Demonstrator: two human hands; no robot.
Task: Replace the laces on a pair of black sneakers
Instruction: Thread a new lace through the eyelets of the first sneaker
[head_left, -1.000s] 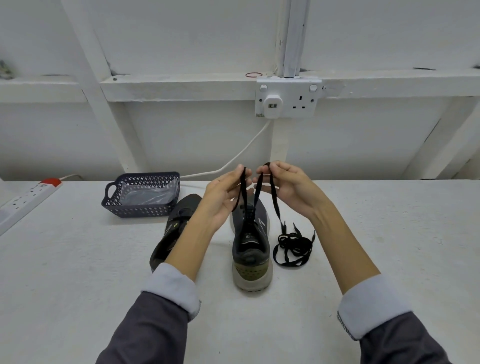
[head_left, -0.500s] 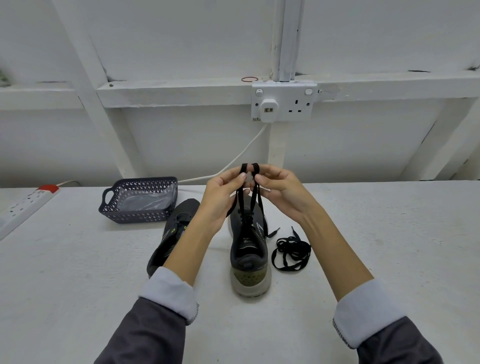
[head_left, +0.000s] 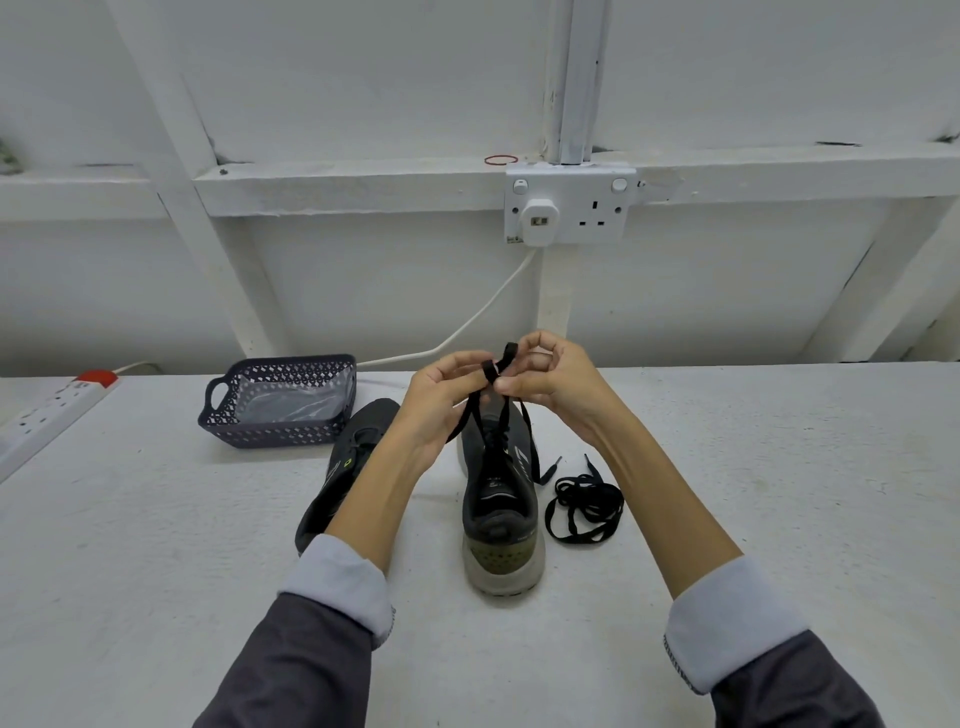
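A black sneaker (head_left: 500, 514) with a pale sole stands upright in the middle of the white table, heel towards me. Its black lace (head_left: 477, 415) rises from the eyelets to my two hands. My left hand (head_left: 441, 395) pinches one loop of the lace. My right hand (head_left: 550, 379) pinches the other loop, and the two loops meet between my fingertips above the shoe. A second black sneaker (head_left: 345, 467) lies to the left, partly hidden by my left forearm. A loose black lace (head_left: 584, 506) lies bundled on the table right of the upright shoe.
A dark perforated basket (head_left: 278, 400) with clear plastic inside sits at the back left. A white power strip (head_left: 49, 410) runs along the far left edge. A wall socket (head_left: 569, 205) with a plug and white cable hangs behind the table.
My hands have come together above the shoe. The two lace strands, held apart a second ago, are now looped and touching between my fingertips. The lace's free end has dropped beside the shoe.
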